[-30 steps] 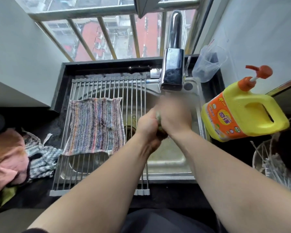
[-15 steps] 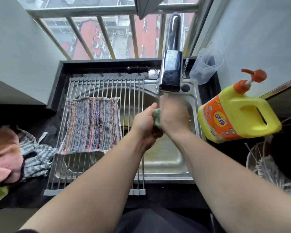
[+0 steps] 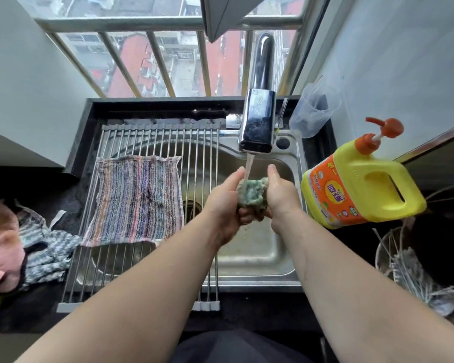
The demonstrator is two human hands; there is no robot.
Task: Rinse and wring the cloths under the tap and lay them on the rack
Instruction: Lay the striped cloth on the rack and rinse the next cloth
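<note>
Hands cupping green cloth point(image 3: 252, 193) under tap point(image 3: 257, 127), left grip point(image 3: 224, 196), right grip point(image 3: 279, 191) curled round it

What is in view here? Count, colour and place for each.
green cloth: one, green-white, between both hands under the water
striped cloth: one, multicolour, spread flat on the rack
rack: one, metal rods, over the sink's left part
tap: one, chrome, running, behind the sink
sink: one, steel, in dark counter
detergent jug: one, yellow with orange pump, right of sink
plastic cup: one, clear, back right corner
cloth pile: one, pink and blue-white, left counter
left hand: one, grips the green cloth
right hand: one, grips the green cloth
</note>
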